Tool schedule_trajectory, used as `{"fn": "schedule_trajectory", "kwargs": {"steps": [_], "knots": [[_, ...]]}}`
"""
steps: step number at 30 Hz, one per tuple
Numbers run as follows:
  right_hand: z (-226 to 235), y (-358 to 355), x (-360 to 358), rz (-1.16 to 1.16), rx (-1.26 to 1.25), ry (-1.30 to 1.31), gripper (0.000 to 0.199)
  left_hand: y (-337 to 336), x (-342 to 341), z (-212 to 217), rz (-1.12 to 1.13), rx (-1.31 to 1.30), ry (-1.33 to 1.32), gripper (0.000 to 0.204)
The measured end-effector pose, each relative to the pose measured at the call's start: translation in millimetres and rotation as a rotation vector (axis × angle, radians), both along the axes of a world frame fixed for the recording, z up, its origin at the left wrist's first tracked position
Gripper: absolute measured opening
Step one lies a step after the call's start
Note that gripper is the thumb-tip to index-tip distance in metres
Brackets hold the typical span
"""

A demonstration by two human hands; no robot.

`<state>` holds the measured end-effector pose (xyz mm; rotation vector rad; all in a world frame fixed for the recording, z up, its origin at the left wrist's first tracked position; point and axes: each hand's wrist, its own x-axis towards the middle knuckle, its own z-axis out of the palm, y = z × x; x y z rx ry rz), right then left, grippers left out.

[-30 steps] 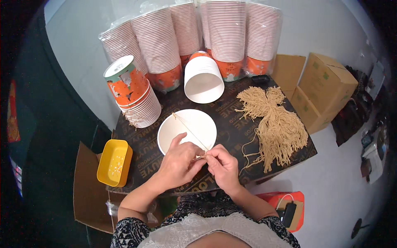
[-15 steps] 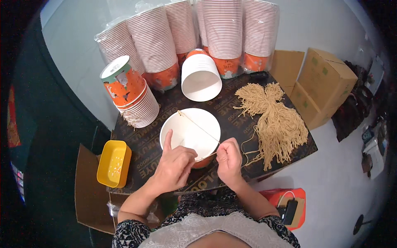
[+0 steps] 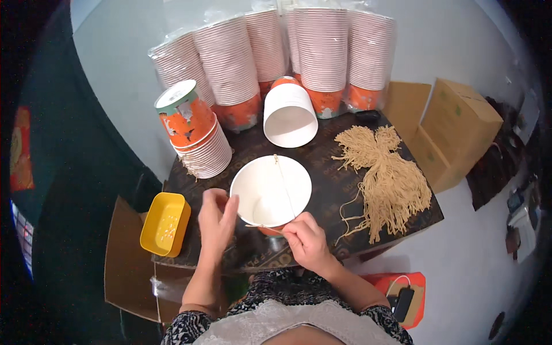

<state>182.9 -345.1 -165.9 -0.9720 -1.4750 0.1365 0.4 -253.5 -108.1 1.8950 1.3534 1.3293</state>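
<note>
A paper bucket, white inside and orange outside, stands upright before me at the middle of the table's near side. A thin tan cord is fixed at its far rim and runs across the opening to the near right rim. There my right hand pinches the cord, whose loose end points left along the near rim. My left hand is beside the bucket's left wall, thumb and fingers apart, with nothing in it; whether it touches the wall I cannot tell.
A bundle of tan cords lies right, a yellow tray with small pale bits left. Behind are a bucket lying on its side, a leaning bucket stack and tall wrapped stacks. Cardboard boxes stand at the far right.
My left hand has moved left, off the near rim, and its fingers have spread. My right hand has shifted left and nearer to me, still holding the cord. The view has shifted slightly.
</note>
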Motion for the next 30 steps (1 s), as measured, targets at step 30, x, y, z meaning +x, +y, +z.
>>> {"fn": "schedule_trajectory", "kwargs": {"steps": [30], "knots": [[-42,-43,62,-0.163,-0.236,0.118,0.01,234,-50,165,0.423,1.183,1.067,0.018]]}}
